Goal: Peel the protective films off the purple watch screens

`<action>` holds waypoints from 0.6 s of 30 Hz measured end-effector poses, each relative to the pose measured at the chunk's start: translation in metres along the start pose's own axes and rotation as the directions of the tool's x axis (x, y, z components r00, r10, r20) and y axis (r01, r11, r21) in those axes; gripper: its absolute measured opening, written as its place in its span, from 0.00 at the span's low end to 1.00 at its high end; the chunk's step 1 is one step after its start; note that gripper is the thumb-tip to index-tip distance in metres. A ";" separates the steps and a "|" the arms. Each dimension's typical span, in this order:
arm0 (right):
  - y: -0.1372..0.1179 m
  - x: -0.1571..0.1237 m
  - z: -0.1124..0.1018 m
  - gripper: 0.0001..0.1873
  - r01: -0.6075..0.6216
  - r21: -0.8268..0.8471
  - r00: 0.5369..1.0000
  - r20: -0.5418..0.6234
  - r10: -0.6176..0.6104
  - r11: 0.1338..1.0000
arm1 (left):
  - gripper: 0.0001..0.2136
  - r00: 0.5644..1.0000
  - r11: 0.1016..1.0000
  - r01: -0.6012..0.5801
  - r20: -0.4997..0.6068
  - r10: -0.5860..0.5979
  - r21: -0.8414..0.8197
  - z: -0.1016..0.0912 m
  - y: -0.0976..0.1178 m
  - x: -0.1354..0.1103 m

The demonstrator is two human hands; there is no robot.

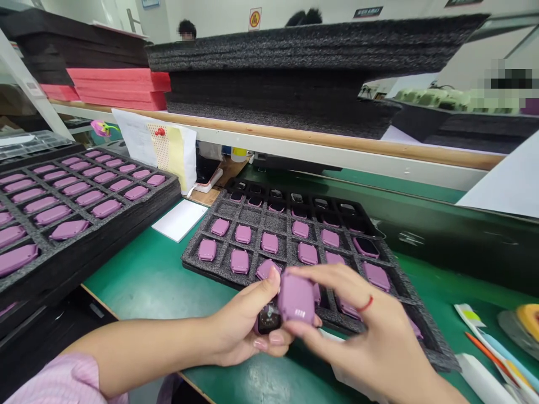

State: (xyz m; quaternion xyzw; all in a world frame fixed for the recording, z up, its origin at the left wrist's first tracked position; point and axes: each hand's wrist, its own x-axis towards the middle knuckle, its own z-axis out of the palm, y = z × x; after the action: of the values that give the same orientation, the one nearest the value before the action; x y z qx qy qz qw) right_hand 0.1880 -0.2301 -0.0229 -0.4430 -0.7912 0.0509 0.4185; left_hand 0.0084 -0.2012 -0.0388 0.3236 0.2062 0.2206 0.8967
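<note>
My left hand (236, 325) is closed around a smartwatch body (269, 318) whose dark screen shows a lit dial. Held by its edges, a purple smartwatch body (297, 300) sits between the thumb and fingers of my right hand (362, 314), with its back and small metal contacts facing me. The two watches overlap in view, and the right one partly covers the left. Just beyond my hands lies a black foam tray (440, 354) with purple watch bodies in its cells, most face down. Its far rows hold watches with dark screens. My hands hide part of its near edge.
A thicker foam tray stack (168, 193) with purple watch bodies stands at left. Beside it lies a white pad (180, 220). Black foam sheets (273, 95) and pink foam (122, 87) fill the shelf above. Pens (490, 353) and a tape roll (528, 320) lie at right.
</note>
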 end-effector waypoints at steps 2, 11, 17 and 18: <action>0.022 0.015 0.000 0.17 -0.181 -0.052 0.983 -0.044 0.179 0.982 | 0.26 1.000 1.000 -0.002 -0.028 0.001 -0.012 0.001 0.000 0.000; 0.114 0.068 0.055 0.15 -0.288 -0.195 0.955 0.011 0.295 0.938 | 0.27 0.995 0.963 0.090 -0.062 -0.077 0.255 -0.012 -0.005 0.010; 0.093 0.054 0.020 0.15 -0.197 -0.219 0.976 0.053 0.213 0.956 | 0.29 0.998 0.891 0.054 -0.048 -0.036 0.451 -0.012 -0.002 0.006; 0.086 0.047 0.004 0.16 -0.198 -0.229 0.975 0.059 0.216 0.953 | 0.27 0.999 0.883 0.042 -0.049 -0.022 0.468 -0.010 -0.001 0.005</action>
State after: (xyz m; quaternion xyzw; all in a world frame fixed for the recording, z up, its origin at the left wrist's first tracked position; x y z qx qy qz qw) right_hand 0.2297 -0.1421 -0.0356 -0.5649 -0.7579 0.0243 0.3254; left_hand 0.0070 -0.1942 -0.0474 0.5225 0.2774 0.1560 0.7910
